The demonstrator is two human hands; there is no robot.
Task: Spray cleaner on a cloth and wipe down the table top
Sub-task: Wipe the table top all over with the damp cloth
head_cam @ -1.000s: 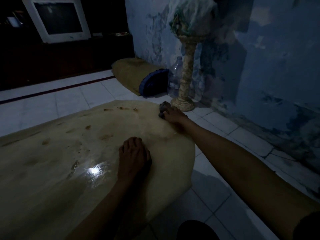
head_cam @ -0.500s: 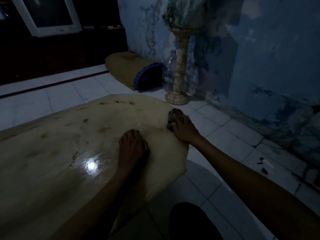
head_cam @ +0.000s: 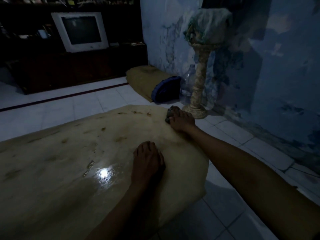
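The table top (head_cam: 57,170) is a pale yellowish, glossy surface with brown stains and a bright light reflection. At its far right corner my right hand (head_cam: 181,121) grips a dark bunched cloth (head_cam: 170,113) and presses it on the surface. My left hand (head_cam: 147,161) rests flat on the table near the right edge, fingers straight and together. No spray bottle is in view.
A tall ornate pedestal stand (head_cam: 199,78) rises off the table's far right corner, a clear plastic bottle (head_cam: 187,84) behind it. A yellow mattress roll with a blue end (head_cam: 154,82) lies beyond. A white CRT television (head_cam: 79,31) sits on dark shelving. White tiled floor (head_cam: 242,153) surrounds the table.
My right hand has pushed the cloth away from me, from the right edge out to the far right corner. My left hand has stayed in place. The camera tilted up.
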